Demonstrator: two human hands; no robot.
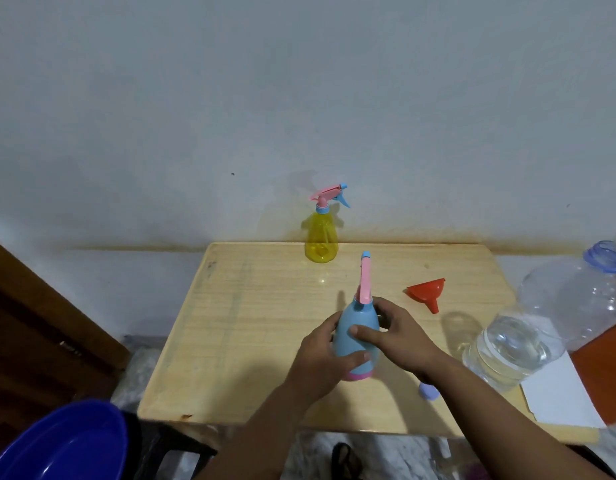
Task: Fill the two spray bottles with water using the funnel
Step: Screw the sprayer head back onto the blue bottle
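A blue spray bottle [355, 318] with a pink sprayer head and pink base stands near the middle of the wooden table [251, 327]. My left hand [320, 358] grips its lower body from the left. My right hand [393, 332] wraps its upper body from the right, near the neck. A yellow spray bottle [321, 242] with a pink and blue sprayer stands at the table's far edge by the wall. The red funnel [427, 292] lies on its side to the right of the blue bottle. A large clear water bottle [549, 317], uncapped and partly filled, leans at the right edge.
A small blue cap [427, 390] lies on the table under my right forearm. White paper [559, 393] sits at the table's right corner. A dark blue basin [60, 445] is at the bottom left, below the table. A brown wooden door [39, 327] stands at the left.
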